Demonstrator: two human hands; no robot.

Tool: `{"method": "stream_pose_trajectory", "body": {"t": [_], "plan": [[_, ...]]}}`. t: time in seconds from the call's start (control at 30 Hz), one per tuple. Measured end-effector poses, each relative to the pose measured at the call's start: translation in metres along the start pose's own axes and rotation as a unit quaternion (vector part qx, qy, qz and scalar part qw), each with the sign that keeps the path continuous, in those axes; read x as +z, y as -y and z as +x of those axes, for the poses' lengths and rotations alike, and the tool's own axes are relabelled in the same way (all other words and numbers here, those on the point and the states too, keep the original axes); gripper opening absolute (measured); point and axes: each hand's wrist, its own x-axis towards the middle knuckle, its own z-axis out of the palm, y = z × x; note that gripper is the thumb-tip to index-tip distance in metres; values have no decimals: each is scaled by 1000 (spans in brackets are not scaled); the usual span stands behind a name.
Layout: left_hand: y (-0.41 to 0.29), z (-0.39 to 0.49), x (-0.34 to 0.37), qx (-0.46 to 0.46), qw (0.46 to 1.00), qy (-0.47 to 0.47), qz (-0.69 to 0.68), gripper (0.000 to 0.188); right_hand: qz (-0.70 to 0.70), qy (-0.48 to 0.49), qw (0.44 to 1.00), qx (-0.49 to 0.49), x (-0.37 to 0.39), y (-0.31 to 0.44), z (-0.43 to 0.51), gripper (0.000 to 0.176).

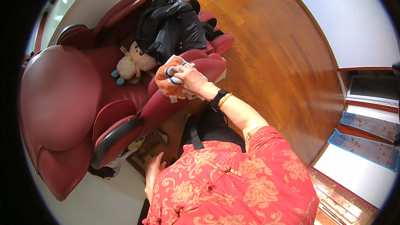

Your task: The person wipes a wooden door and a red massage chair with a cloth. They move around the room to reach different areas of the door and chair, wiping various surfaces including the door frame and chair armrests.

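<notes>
My right hand [191, 79] grips an orange terry cloth [165, 82] with white edging and dark blue stripes. It presses the bunched cloth on the armrest [162, 109] of a maroon leather massage chair [125, 92]. On the chair lies a cream plush toy [126, 67] with blue feet. A black leather jacket [175, 26] is draped over the leg-rest end, just beyond the cloth. My left hand [153, 167] hangs low beside my body, near the chair's outer side, fingers slightly apart and nothing seen in it.
Glossy wooden floor [275, 37] stretches to the right of the chair. A white wall [353, 15] bounds it. Blue-edged patterned covers [367, 150] hang at the far right. Under the chair's near side is a bundle of fabric [120, 162].
</notes>
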Motion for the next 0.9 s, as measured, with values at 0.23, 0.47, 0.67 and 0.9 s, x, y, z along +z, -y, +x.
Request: {"method": "stream_pose_trajectory", "body": {"t": [0.23, 0.47, 0.67, 0.9], "plan": [[-67, 24, -6, 3, 1000, -28, 13, 44, -12, 11, 1000, -18, -29, -53, 6, 47], [-158, 75, 23, -35, 997, 6, 70, 49, 84, 13, 994, -75, -51, -111, 10, 44], [-214, 102, 58, -81, 996, 28, -31, 53, 90, 67, 988, -108, -73, -159, 9, 49], [-241, 120, 71, -89, 996, 28, 10, 47, 121, 34, 986, -106, -65, -182, 8, 46]]}}
